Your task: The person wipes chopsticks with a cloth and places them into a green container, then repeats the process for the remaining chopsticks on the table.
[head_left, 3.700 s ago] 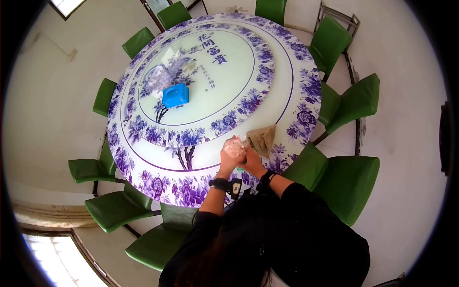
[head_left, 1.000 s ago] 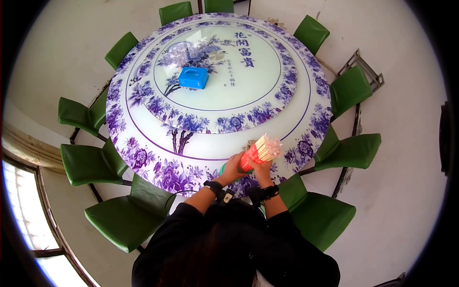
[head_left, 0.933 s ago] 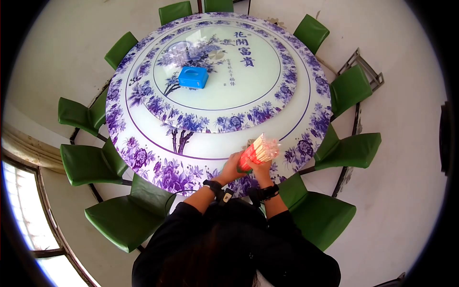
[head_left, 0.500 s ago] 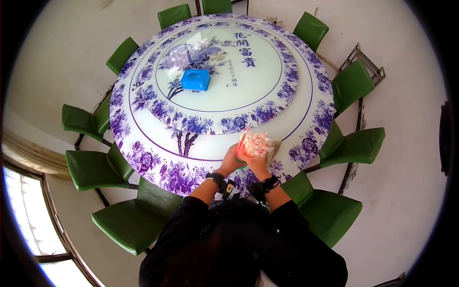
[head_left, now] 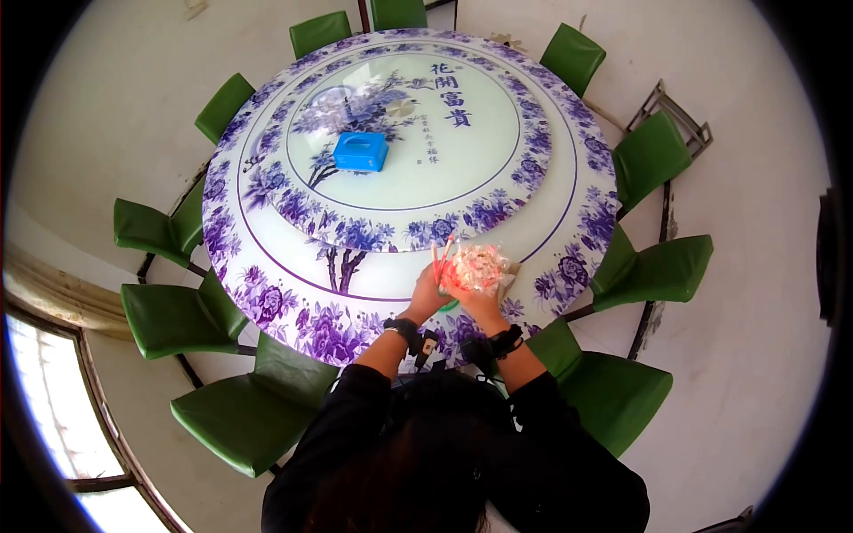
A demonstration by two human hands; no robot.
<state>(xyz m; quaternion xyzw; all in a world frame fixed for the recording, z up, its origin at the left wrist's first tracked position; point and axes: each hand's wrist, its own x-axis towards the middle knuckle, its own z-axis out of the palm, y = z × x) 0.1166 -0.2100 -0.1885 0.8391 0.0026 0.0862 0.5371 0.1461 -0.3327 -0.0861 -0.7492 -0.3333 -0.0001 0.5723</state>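
Over the near edge of the round table (head_left: 293, 324), my two hands work close together. My right hand (head_left: 481, 306) is closed on a pink-and-white bunch (head_left: 481, 266) with shiny clear plastic around it. What the bunch is made of I cannot make out. My left hand (head_left: 426, 295) is closed beside it, with thin pink sticks (head_left: 442, 252) rising from its fingers. A bit of something green (head_left: 449, 306) shows below and between the hands. A brownish flat piece (head_left: 509, 278) lies just right of the bunch, partly hidden.
A blue box with a handle (head_left: 360, 153) stands on the raised turntable (head_left: 426, 200) in the table's middle. Several green chairs surround the table, among them one at near left (head_left: 249, 413) and one at near right (head_left: 617, 391). A window (head_left: 58, 400) is at far left.
Thin pink sticks now stand apart from the bunch at my left hand. My left hand has shifted slightly left, away from the bunch. The view has moved a little.
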